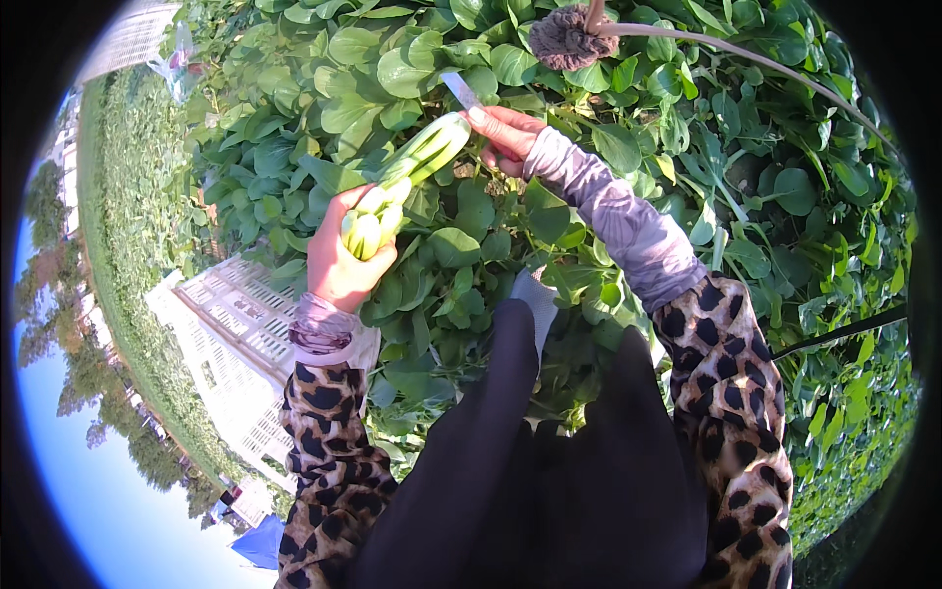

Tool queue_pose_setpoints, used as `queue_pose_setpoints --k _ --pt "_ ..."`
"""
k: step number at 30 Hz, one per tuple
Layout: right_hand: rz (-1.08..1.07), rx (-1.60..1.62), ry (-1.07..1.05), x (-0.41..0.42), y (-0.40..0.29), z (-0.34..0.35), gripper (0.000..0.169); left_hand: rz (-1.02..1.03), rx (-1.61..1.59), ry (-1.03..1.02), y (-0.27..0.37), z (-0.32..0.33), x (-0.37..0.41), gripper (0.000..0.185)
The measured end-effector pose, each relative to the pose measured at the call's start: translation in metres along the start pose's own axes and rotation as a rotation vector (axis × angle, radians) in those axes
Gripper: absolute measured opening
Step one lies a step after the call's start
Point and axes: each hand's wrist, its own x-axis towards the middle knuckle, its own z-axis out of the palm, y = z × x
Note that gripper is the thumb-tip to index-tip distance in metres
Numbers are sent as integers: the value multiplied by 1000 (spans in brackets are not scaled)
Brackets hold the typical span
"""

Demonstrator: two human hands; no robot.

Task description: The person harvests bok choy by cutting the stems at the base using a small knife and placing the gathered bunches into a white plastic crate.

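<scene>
Several pale green leafy-vegetable heads, bok choy by their look [374, 219], are bunched in my left hand [344, 258], their stem bases towards me. One more head [430, 149] lies beyond them, its base end pointing up and right, close to the fingertips of my right hand [511, 140]. That hand grips a flat metal knife blade [461, 90] between thumb and fingers; its handle is hidden in the hand. Whether the thumb touches the stem base is hard to tell. Both hands are above the growing leafy plants [456, 247].
A white slatted plastic crate [254, 324] stands at the left beside my forearm. Dense green plants surround my legs [478, 412]. A brown fuzzy-covered object [574, 37] with a thin curved strap hangs at the top. A plastic bag [179, 66] lies at the upper left.
</scene>
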Motion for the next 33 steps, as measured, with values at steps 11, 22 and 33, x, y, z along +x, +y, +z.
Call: queue_pose_setpoints --k 11,22,33 --pt "-342 -1121 143 -69 -128 33 45 215 -1124 -237 35 -57 -37 79" --pt "-376 -1075 -62 -131 -144 186 48 201 -1378 50 51 -49 -101 33" --pt "-235 -571 278 -95 -115 107 25 -372 -1294 634 -158 -271 -231 35"
